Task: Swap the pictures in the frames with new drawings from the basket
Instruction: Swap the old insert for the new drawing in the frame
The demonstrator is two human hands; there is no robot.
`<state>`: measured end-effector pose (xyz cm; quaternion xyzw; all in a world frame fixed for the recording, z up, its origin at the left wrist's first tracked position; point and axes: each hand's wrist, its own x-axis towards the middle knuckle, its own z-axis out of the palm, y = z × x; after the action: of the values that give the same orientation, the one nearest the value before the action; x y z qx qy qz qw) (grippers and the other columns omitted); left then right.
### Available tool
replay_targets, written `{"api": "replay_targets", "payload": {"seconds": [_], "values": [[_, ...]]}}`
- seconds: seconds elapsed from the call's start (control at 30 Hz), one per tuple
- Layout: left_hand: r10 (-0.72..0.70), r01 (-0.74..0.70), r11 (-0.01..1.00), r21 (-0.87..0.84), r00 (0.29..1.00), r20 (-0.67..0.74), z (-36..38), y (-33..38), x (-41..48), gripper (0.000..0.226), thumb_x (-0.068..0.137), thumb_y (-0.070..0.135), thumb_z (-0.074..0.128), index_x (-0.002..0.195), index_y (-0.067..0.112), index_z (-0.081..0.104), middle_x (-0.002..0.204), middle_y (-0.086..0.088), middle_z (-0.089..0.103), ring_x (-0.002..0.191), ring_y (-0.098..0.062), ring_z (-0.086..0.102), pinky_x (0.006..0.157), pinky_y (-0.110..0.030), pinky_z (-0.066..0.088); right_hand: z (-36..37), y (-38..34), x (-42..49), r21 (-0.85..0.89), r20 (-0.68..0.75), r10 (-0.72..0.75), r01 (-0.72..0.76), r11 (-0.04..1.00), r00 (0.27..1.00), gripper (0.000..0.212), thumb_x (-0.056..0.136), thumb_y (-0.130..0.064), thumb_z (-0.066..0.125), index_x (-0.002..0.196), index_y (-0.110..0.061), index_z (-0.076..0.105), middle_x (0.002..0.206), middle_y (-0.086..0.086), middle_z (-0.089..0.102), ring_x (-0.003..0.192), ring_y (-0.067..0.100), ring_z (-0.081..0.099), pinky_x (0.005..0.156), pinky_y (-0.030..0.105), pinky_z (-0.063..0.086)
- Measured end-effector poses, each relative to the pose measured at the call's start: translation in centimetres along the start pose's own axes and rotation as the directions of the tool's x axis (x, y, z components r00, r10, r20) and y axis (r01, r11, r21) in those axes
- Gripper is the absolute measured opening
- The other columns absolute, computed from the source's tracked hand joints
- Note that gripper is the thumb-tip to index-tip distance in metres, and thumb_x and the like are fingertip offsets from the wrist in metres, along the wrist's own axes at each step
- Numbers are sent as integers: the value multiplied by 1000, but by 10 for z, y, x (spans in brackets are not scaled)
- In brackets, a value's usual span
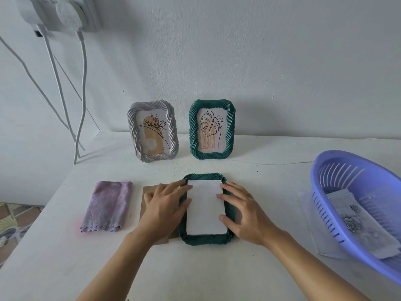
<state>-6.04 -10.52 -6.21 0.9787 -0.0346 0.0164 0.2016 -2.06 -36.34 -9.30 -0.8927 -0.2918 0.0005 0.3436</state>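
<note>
At the near middle of the white table, a dark green twisted-rope frame lies face down with a white paper sheet in its opening. Both the left hand and right hand rest flat and unclenched, fingertips on the sheet's edges, grasping nothing. Best to press evenly at the sides until the sheet seats square, then fit the brown backing board lying under the left hand.

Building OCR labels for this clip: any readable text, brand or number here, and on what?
Nothing is legible.
Grey frame's print: tiny line at lower right, too small to read.
Standing green frame's print: tiny line at bottom, too small.
Round wall plug: embossed marking, blurred.
White sheet in flat frame: blank.
</note>
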Motion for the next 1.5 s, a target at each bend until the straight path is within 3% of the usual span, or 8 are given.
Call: {"api": "replay_targets", "payload": {"seconds": [0.13,0.27,0.5,0.83,1.0,1.13,1.23,1.5], "values": [[-195,163,971,-173,963,-188,-16,-20,-13,30,90,37,56,119,38,63,118,10,60,108,-20,57,90,-47,49,1,0,-1,-1,-9,4,-4,1000,1000,54,88,-43,63,138,-23,56,156,-14,34,148,-3,11,121,35,23],[-329,326,944,-52,943,-55,-19,-19,-31,35,89,43,57,123,38,60,122,2,57,112,-25,54,89,-41,51,0,0,0,-18,-10,-8,8,1000,1000,54,88,-43,62,138,-23,56,156,-14,34,148,-3,11,120,33,22],[-299,307,943,130,951,-78,-9,-12,-43,37,89,41,50,125,35,57,132,7,55,118,-28,51,94,-43,47,0,1,0,-37,-13,-31,30,999,999,54,88,-43,62,137,-22,57,155,-13,36,147,-5,11,119,28,20],[-279,309,912,271,949,-145,-6,-6,-36,37,91,25,51,125,28,63,117,-15,58,96,-37,54,69,-41,52,1,3,0,-50,-24,-49,48,998,999,54,87,-45,61,136,-23,57,153,-13,38,147,-4,14,119,30,23],[-287,305,942,141,948,-137,-10,-7,-34,34,101,22,44,130,30,60,125,-14,54,105,-35,46,78,-43,49,1,2,0,-52,-21,-45,44,998,999,53,88,-46,61,136,-24,57,154,-14,37,147,-6,13,118,28,22],[-219,211,976,-60,957,-192,-22,-8,-40,41,94,18,39,124,23,67,102,-16,65,97,-36,55,83,-44,46,1,3,0,-53,-16,-36,35,998,999,54,88,-47,61,137,-25,56,154,-15,37,147,-6,12,119,28,21],[-222,193,968,-163,958,-181,-35,-15,-43,38,100,15,46,130,29,64,107,-5,64,104,-26,55,93,-42,45,2,4,0,-55,-20,-34,32,998,999,54,88,-47,61,137,-24,56,154,-15,37,147,-5,13,119,27,20],[-70,48,986,-158,989,-134,-42,29,-31,41,98,18,45,132,32,62,118,-2,65,105,-26,56,91,-35,42,3,4,0,-44,-10,-11,10,999,1000,58,86,-50,62,138,-26,55,155,-17,35,147,-6,12,119,23,15]]}}
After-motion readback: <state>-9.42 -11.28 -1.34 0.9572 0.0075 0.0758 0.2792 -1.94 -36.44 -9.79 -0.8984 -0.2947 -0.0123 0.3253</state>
